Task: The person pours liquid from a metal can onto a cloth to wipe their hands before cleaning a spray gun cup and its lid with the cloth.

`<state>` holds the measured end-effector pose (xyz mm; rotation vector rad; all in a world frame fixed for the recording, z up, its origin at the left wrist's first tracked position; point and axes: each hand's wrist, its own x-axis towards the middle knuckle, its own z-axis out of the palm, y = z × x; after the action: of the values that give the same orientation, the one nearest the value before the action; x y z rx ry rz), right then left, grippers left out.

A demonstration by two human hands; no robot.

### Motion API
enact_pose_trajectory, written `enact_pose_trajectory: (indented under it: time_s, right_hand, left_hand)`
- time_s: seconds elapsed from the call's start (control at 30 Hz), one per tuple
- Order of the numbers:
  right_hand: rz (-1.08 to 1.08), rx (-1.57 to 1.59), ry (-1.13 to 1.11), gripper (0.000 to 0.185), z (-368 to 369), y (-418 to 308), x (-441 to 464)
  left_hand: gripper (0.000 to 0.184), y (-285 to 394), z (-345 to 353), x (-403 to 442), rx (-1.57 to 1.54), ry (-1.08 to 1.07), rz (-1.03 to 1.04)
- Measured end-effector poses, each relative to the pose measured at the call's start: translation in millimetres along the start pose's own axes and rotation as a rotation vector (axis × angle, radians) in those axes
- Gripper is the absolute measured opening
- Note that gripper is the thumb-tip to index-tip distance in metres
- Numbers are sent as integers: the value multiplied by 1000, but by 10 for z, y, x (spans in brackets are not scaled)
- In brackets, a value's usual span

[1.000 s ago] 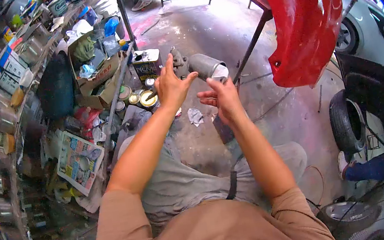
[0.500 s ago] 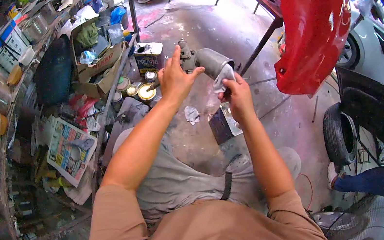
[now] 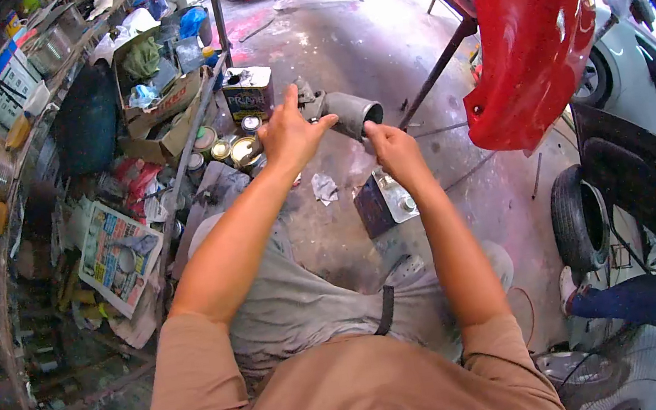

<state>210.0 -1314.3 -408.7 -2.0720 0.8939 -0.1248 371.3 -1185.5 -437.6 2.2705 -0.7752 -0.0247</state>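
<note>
Above the scuffed concrete floor (image 3: 472, 214), the left hand (image 3: 291, 136), forefinger and thumb splayed, holds a dull-grey, cylindrical metal cup (image 3: 350, 111), its round mouth facing right. The right hand (image 3: 397, 153) curls narrowly at that opening; whether it grips anything, I cannot tell.

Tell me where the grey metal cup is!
In the head view, the grey metal cup is above centre, between the left hand and the right hand, which is at its rim.
</note>
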Motion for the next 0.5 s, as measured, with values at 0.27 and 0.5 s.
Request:
enact_pose_trajectory:
  time_s: [0.27, 0.5]
  right_hand:
    - [-409, -402, 452, 13, 355, 467, -27]
    - [-666, -379, 381, 20, 49, 585, -181]
  left_hand:
    - [102, -204, 146, 41, -64, -377, -113]
    - [97, -409, 272, -1, -204, -646, -2]
